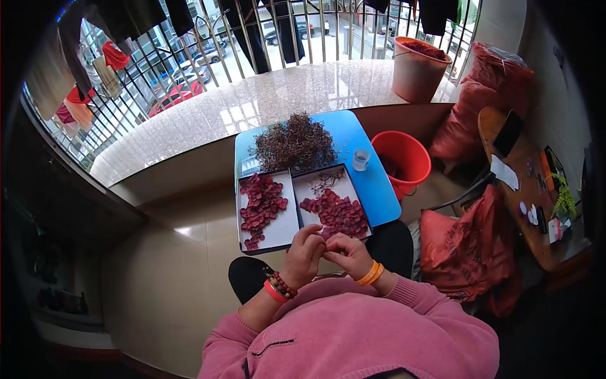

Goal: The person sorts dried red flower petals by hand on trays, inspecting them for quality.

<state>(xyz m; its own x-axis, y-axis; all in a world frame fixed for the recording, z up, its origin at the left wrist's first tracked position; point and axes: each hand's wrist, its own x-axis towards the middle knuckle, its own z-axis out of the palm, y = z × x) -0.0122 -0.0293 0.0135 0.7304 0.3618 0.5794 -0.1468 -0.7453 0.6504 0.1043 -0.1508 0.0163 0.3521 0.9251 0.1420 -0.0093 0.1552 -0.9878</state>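
My left hand (305,254) and my right hand (351,254) meet over my lap, at the near edge of the trays. Fingers on both are bent into a pinch; whatever they hold is hidden or too small to name. Just beyond them, dark red petal-like pieces (341,213) lie heaped in the right tray (346,182), with a few thin brown stems (328,181) at its far end. More such red pieces (262,205) fill part of the left tray (287,226). Behind the trays rises a tangled pile of brown branching stems (295,142).
The trays rest on a blue table (377,196) with a small clear cup (360,160). To the right stand a red bucket (404,155), red bags (464,246) and a wooden table (536,234). A filled bucket (420,72) sits on the stone ledge (284,88).
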